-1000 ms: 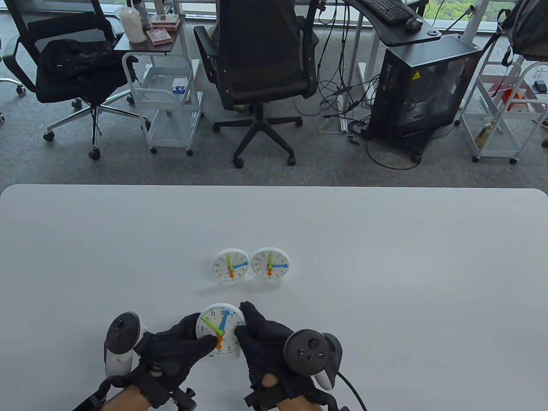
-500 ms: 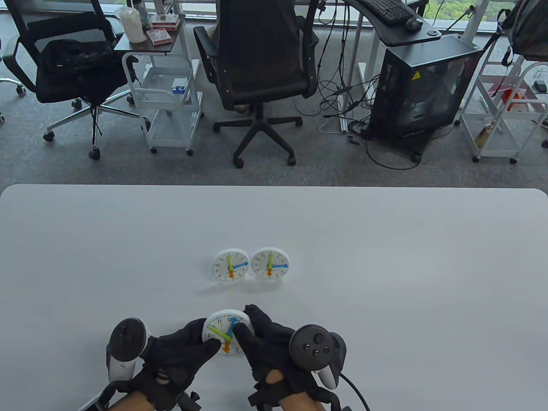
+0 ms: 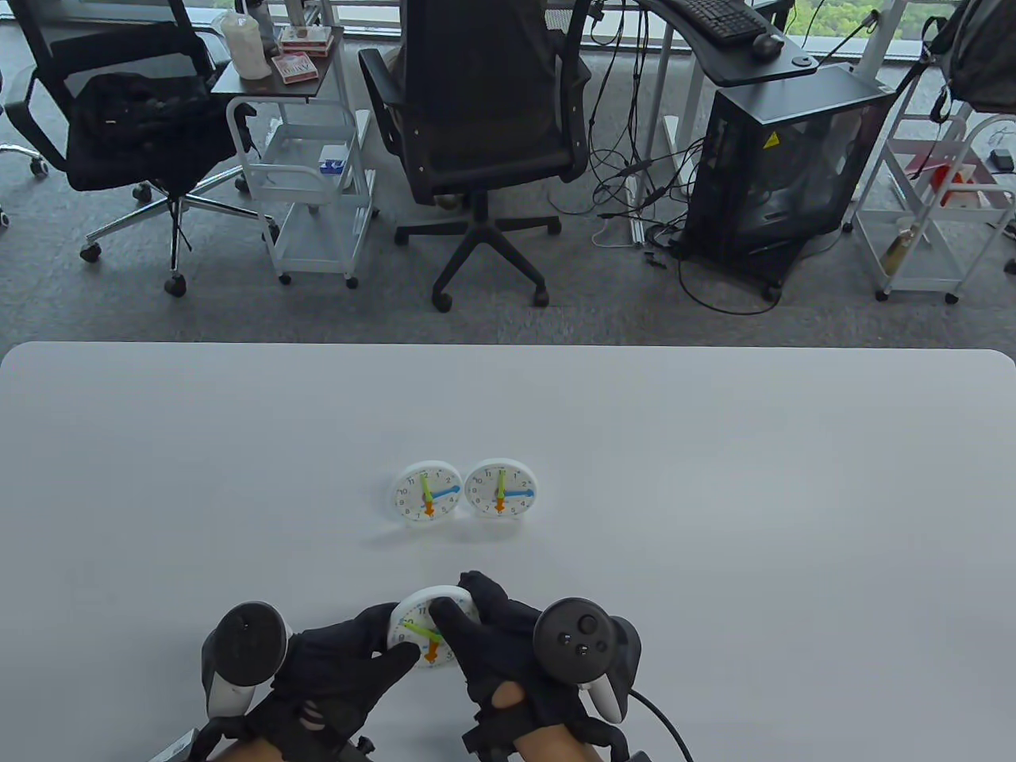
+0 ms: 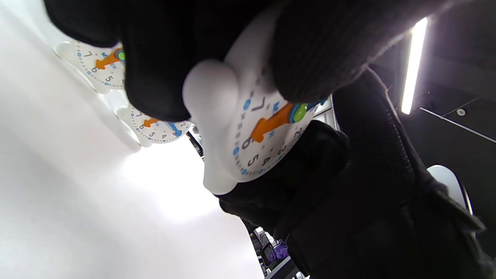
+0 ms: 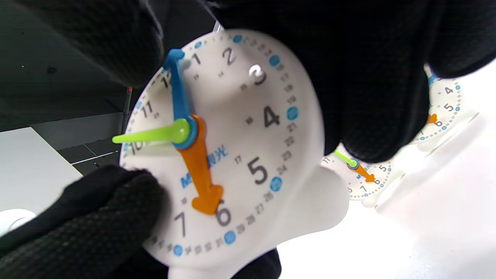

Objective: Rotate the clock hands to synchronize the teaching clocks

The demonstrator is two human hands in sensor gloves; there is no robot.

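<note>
A white teaching clock (image 3: 429, 631) is held up near the table's front edge between both gloved hands. My left hand (image 3: 349, 663) grips its left rim. My right hand (image 3: 484, 635) grips its right side, with a fingertip (image 3: 440, 611) over the face at the blue hand. In the right wrist view the held clock (image 5: 232, 155) shows the blue hand near 12, the green hand near 10 and the orange hand at 6. It also shows in the left wrist view (image 4: 252, 131). Two more clocks stand side by side mid-table: the left clock (image 3: 427, 494) and the right clock (image 3: 501, 488).
The white table (image 3: 714, 492) runs to a far edge with office chairs, carts and a computer tower on the floor beyond it. A cable trails from the right hand's tracker (image 3: 583, 639) off the front edge.
Both hands have carried the held clock nearer and a little right. Its blue hand has turned slightly clockwise. The right fingertip has come over the face at the blue hand.
</note>
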